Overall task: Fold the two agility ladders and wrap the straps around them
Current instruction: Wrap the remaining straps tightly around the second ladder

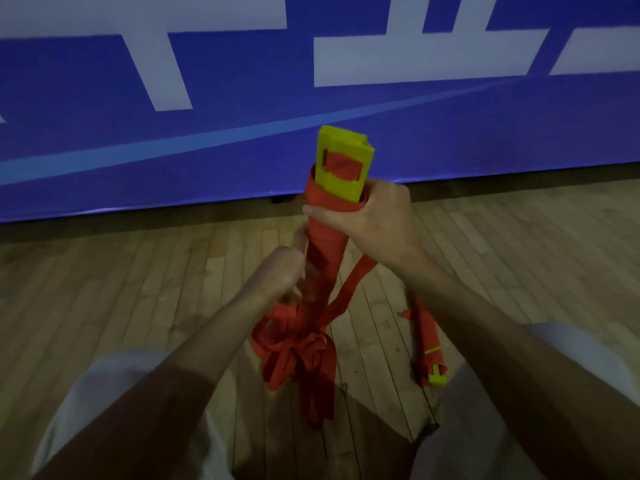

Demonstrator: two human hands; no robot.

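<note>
Head view: my right hand [375,220] clasps the strap-wrapped ladder bundle [341,188] upright, my left hand [282,271] pinches its loose red strap [294,355] lower down.

One head-worn view looks forward and steeply down from close above the person's own forearms. The wooden floor [502,258] fills the lower frame from 3 through 6 to 9 o'clock; a blue banner [450,133] stands across 12 o'clock. Both hands work near centre, close to the lens.
</note>
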